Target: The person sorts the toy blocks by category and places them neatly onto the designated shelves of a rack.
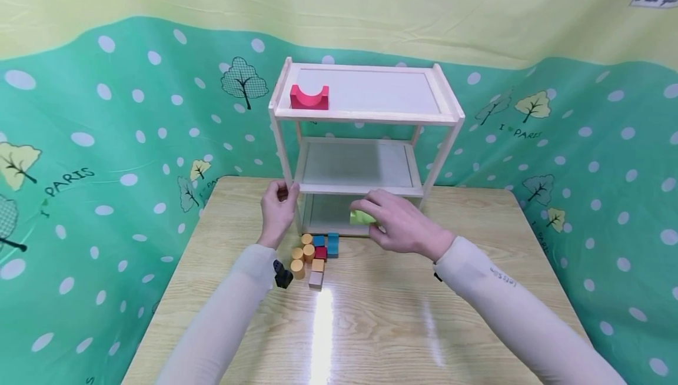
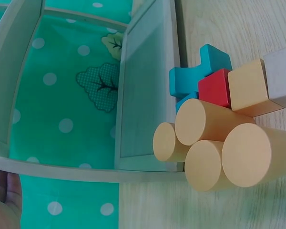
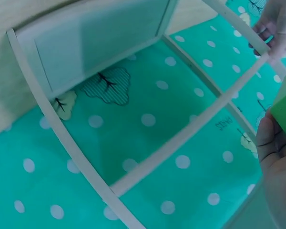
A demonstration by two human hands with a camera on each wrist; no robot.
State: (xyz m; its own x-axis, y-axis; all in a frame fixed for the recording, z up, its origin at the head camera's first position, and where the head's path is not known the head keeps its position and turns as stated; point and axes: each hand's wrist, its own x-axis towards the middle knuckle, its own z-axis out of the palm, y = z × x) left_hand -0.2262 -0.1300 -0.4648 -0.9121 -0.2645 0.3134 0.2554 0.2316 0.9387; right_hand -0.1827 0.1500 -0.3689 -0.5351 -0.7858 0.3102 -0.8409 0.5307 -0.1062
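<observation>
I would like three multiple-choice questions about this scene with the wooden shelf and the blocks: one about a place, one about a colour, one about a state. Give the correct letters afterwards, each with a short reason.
1. Where is the red arch block?
A. on the top level of the shelf
B. on the table
C. in the left hand

2. What colour is the block in the right hand?
A. blue
B. light green
C. orange

3. What is the left hand doing?
A. lying flat on the table
B. holding a cylinder
C. gripping the front left post of the shelf

Answers:
1. A, the head view shows it at the left end of the top level.
2. B, a light green block shows between the fingers.
3. C, its fingers curl round the post.
</observation>
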